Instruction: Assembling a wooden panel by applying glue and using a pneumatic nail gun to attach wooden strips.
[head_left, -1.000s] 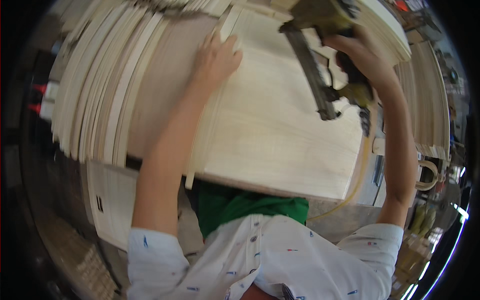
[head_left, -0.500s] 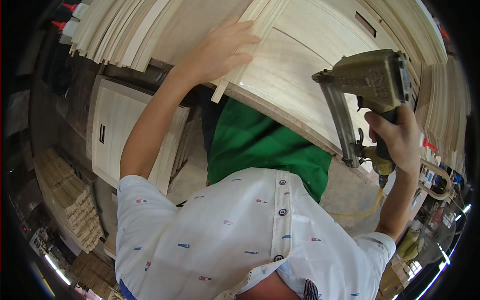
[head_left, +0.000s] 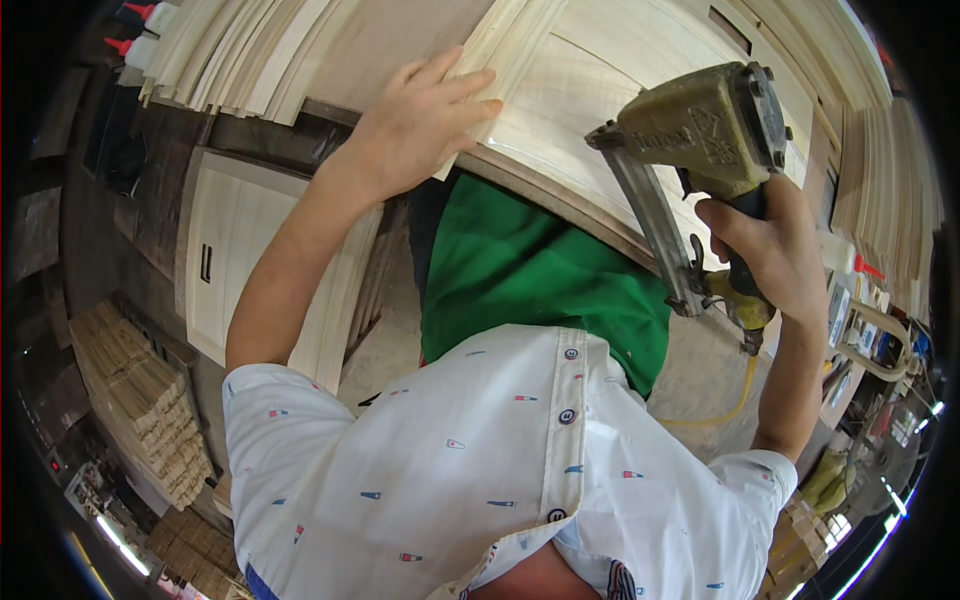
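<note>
Nail gun (head_left: 705, 150) is gripped by the right hand (head_left: 770, 250), lifted off the wood panel (head_left: 590, 90). Panel's edge is pressed flat by the open left hand (head_left: 420, 125). Re-aiming the nose seems needed next.

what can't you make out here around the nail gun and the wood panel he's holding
Head view only:
- Nail gun nose tip: hidden behind the right hand, so where it points is unclear.
- Wood panel: its far end is cut off by the top edge.
- Left hand palm: pressed flat on the panel, so what is beneath it is unseen.
- Yellow air hose: its end is lost behind the arm.
</note>
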